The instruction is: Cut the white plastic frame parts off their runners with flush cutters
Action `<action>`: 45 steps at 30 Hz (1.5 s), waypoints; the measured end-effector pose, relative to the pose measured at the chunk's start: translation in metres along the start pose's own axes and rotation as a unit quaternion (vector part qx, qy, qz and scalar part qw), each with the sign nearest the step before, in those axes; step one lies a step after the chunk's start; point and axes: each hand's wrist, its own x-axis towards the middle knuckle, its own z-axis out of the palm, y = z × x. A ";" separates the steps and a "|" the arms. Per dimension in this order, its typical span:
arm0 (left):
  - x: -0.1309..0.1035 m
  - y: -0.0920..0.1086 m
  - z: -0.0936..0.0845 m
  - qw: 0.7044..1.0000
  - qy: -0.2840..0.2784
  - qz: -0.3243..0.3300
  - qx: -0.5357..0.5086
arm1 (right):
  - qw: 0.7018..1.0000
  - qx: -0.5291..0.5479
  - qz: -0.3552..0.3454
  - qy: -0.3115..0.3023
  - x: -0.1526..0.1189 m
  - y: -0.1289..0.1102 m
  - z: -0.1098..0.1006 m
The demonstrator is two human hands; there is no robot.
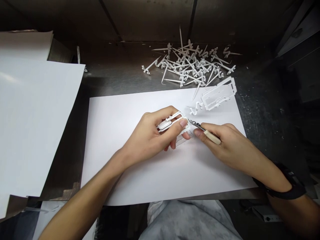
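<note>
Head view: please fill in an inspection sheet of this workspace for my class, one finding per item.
Surface: white sheet on a dark metal tabletop.
Work items: white plastic frame in hand; cream-handled nippers, tips at its right end, contact unclear; second frame at the sheet's upper right corner.
Clutter: heap of thin-stemmed white plastic pieces, mostly behind the sheet; small scraps on the tabletop.
Left hand: grips the first frame.
Right hand: grips the nippers.
Cables: nothing seen; lower right too dark to tell.
Surroundings: large white sheets at left, dark panels behind, black wristband on the right wrist.
</note>
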 end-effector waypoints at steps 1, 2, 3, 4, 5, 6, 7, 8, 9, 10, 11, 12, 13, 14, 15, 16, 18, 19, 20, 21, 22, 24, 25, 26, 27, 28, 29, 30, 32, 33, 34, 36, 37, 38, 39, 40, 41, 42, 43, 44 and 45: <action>0.000 0.000 -0.001 1.000 0.004 0.004 0.007 | 1.000 0.002 0.002 0.004 0.000 0.000 0.000; 0.000 0.000 -0.003 1.000 0.010 0.008 0.017 | 1.000 0.004 0.004 0.008 0.000 0.001 -0.002; 0.000 0.000 -0.005 0.999 0.019 0.013 0.036 | 1.000 0.007 0.005 0.010 -0.001 0.001 -0.004; 0.001 0.000 -0.008 0.997 0.029 0.015 0.068 | 1.000 0.011 0.006 0.012 -0.001 0.000 -0.007; 0.002 -0.001 -0.012 0.993 0.040 0.014 0.112 | 1.000 0.017 0.005 0.014 -0.003 0.000 -0.011; 0.003 -0.003 -0.017 0.985 0.052 0.011 0.167 | 1.000 0.022 0.003 0.020 -0.004 0.000 -0.016; 0.004 -0.005 -0.021 0.972 0.062 0.008 0.228 | 0.999 0.024 0.001 0.037 -0.006 0.000 -0.021; 0.005 -0.007 -0.026 0.954 0.071 0.007 0.290 | 0.998 0.022 -0.001 0.067 -0.007 0.000 -0.027; 0.007 -0.010 -0.030 0.936 0.073 0.009 0.345 | 0.994 0.013 -0.001 0.110 -0.008 0.001 -0.031; 0.008 -0.012 -0.033 0.919 0.067 0.012 0.387 | 0.987 -0.007 0.001 0.160 -0.008 0.003 -0.035; 0.009 -0.015 -0.035 0.908 0.054 0.015 0.415 | 0.977 -0.036 0.003 0.208 -0.008 0.006 -0.038; 0.009 -0.016 -0.037 0.903 0.034 0.016 0.429 | 0.967 -0.075 0.007 0.243 -0.006 0.010 -0.040; 0.009 -0.017 -0.037 0.904 0.008 0.015 0.427 | 0.959 -0.120 0.011 0.255 -0.004 0.015 -0.041; 0.009 -0.017 -0.036 0.910 -0.019 0.013 0.413 | 0.955 -0.165 0.013 0.246 -0.001 0.020 -0.041; 0.008 -0.016 -0.034 0.919 -0.046 0.013 0.391 | 0.952 -0.206 0.011 0.225 0.002 0.025 -0.040; 0.006 -0.016 -0.032 0.927 -0.073 0.013 0.367 | 0.951 -0.237 0.007 0.201 0.005 0.030 -0.038; 0.004 -0.015 -0.026 0.936 -0.120 0.021 0.329 | 0.946 -0.272 -0.012 0.177 0.009 0.037 -0.035; 0.003 -0.015 -0.023 0.936 -0.138 0.026 0.322 | 0.943 -0.279 -0.027 0.180 0.010 0.037 -0.034; 0.003 -0.016 -0.021 0.934 -0.150 0.032 0.323 | 0.941 -0.278 -0.041 0.189 0.010 0.036 -0.034; 0.003 -0.017 -0.020 0.931 -0.153 0.039 0.329 | 0.942 -0.266 -0.051 0.200 0.009 0.033 -0.035; 0.003 -0.018 -0.019 0.929 -0.143 0.047 0.337 | 0.945 -0.245 -0.055 0.211 0.008 0.029 -0.036; 0.004 -0.018 -0.018 0.929 -0.087 0.070 0.354 | 0.955 -0.167 -0.052 0.241 0.004 0.018 -0.037; 0.005 -0.018 -0.018 0.928 -0.047 0.087 0.359 | 0.958 -0.114 -0.045 0.259 0.002 0.012 -0.037; 0.005 -0.017 -0.018 0.927 -0.010 0.109 0.360 | 0.960 -0.056 -0.037 0.271 0.001 0.008 -0.037; 0.005 -0.015 -0.017 0.926 0.016 0.131 0.354 | 0.961 0.004 -0.030 0.274 0.000 0.004 -0.035; 0.004 -0.014 -0.015 0.928 0.026 0.150 0.340 | 0.962 0.062 -0.023 0.266 -0.001 0.001 -0.033; 0.003 -0.012 -0.012 0.934 0.023 0.165 0.317 | 0.962 0.117 -0.016 0.246 -0.001 -0.002 -0.030; 0.003 -0.011 -0.008 0.943 0.010 0.171 0.287 | 0.962 0.165 -0.007 0.215 0.000 -0.004 -0.026; 0.000 -0.011 0.002 0.963 -0.030 0.169 0.209 | 0.961 0.242 0.005 0.131 0.000 -0.008 -0.019; 0.000 -0.012 0.007 0.971 -0.051 0.163 0.170 | 0.959 0.269 0.008 0.091 0.000 -0.009 -0.015; -0.001 -0.013 0.012 0.976 -0.071 0.151 0.136 | 0.956 0.288 0.006 0.059 -0.001 -0.011 -0.013; -0.003 -0.015 0.018 0.985 -0.087 0.120 0.086 | 0.952 0.306 -0.003 0.025 -0.002 -0.015 -0.009; -0.004 -0.016 0.020 0.990 -0.076 0.103 0.064 | 0.952 0.306 -0.006 0.028 -0.003 -0.016 -0.009; -0.005 -0.016 0.020 0.994 -0.055 0.083 0.040 | 0.954 0.298 -0.006 0.042 -0.004 -0.016 -0.010; -0.006 -0.017 0.020 0.998 -0.030 0.063 0.010 | 0.958 0.279 -0.003 0.062 -0.004 -0.016 -0.011; -0.006 -0.017 0.019 0.999 -0.006 0.045 -0.024 | 0.965 0.249 0.001 0.087 -0.004 -0.015 -0.013; -0.007 -0.017 0.016 0.998 0.007 0.028 -0.058 | 0.971 0.210 0.006 0.112 -0.003 -0.014 -0.015; -0.007 -0.016 0.014 0.996 0.010 0.011 -0.088 | 0.977 0.167 0.009 0.131 -0.003 -0.013 -0.017; -0.007 -0.015 0.011 0.994 0.009 -0.002 -0.110 | 0.982 0.125 0.012 0.140 -0.002 -0.011 -0.018; -0.007 -0.014 0.009 0.992 0.008 -0.010 -0.122 | 0.986 0.089 0.012 0.139 -0.001 -0.009 -0.019; -0.006 -0.012 0.007 0.992 0.008 -0.012 -0.126 | 0.989 0.063 0.011 0.130 -0.001 -0.008 -0.019</action>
